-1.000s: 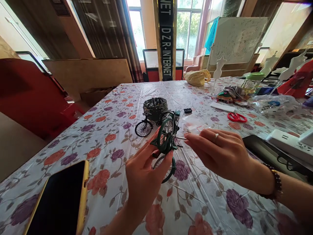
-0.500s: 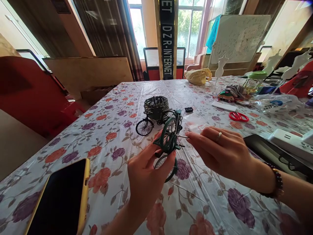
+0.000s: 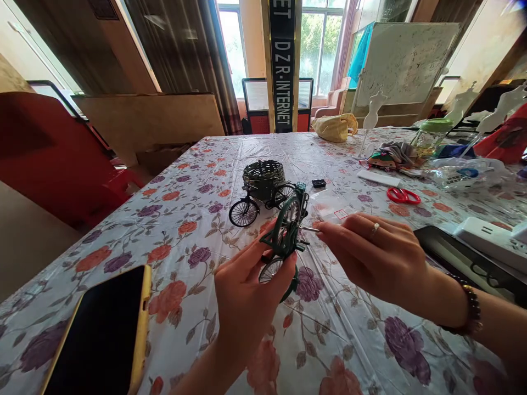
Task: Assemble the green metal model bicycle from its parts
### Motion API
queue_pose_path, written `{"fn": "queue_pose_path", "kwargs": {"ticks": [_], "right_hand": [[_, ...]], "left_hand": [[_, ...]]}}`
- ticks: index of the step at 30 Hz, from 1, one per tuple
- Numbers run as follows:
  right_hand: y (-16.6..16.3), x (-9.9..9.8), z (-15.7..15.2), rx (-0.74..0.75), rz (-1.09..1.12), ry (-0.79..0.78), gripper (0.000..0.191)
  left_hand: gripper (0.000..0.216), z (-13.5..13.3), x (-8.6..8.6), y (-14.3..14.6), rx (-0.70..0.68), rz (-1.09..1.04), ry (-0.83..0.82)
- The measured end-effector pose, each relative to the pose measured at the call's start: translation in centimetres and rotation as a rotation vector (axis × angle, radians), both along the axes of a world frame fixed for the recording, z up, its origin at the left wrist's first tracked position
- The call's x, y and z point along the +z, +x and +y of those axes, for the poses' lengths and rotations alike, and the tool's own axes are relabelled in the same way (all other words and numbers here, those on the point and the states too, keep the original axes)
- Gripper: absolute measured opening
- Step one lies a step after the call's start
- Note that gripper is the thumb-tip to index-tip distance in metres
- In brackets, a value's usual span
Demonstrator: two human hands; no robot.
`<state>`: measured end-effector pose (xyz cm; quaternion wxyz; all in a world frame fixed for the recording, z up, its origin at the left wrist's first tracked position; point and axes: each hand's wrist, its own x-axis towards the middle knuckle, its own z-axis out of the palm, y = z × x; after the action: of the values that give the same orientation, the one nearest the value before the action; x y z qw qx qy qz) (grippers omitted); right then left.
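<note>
My left hand [image 3: 242, 299] grips a small green model bicycle [image 3: 285, 236] by its frame and holds it tilted just above the floral tablecloth [image 3: 197, 219]. My right hand [image 3: 370, 258] pinches a thin metal pin or tool [image 3: 309, 229] whose tip touches the bicycle near its upper wheel. Behind them a black model tricycle with a woven basket [image 3: 261, 186] stands on the table.
A phone in a yellow case [image 3: 102, 334] lies at the near left. A dark tablet [image 3: 461, 258] and a white power strip [image 3: 489, 238] lie on the right. Red scissors [image 3: 401, 195], a small black part [image 3: 318, 183], cloth scraps and a jar sit farther back.
Both hands and the green bicycle have drifted slightly right and up in view. The grips are unchanged.
</note>
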<state>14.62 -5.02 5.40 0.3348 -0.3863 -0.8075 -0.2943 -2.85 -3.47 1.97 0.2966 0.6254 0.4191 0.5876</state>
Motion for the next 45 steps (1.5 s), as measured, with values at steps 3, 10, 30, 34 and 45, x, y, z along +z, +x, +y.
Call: {"fn": "queue_pose_path", "kwargs": {"ticks": [3,10,30,34,45], "right_hand": [[0.0,-0.1,0.0,0.023,0.002,0.016,0.014],[-0.1,-0.1,0.1,0.038,0.003,-0.001,0.016],[-0.3,-1.1,0.2,0.023,-0.111,0.156,0.027],[-0.3,-1.1,0.2,0.006,-0.174,0.263,0.030],[-0.4,-1.1,0.2,0.044,0.020,0.065,0.022]], "left_hand": [[0.032,0.0,0.0,0.0,0.001,-0.011,-0.020],[0.027,0.0,-0.2,-0.2,-0.009,0.022,0.013],[0.044,0.2,-0.4,-0.2,-0.045,0.025,-0.010],[0.043,0.3,-0.2,-0.3,-0.036,0.067,0.027],[0.040,0.1,-0.3,-0.2,-0.047,0.007,-0.031]]}}
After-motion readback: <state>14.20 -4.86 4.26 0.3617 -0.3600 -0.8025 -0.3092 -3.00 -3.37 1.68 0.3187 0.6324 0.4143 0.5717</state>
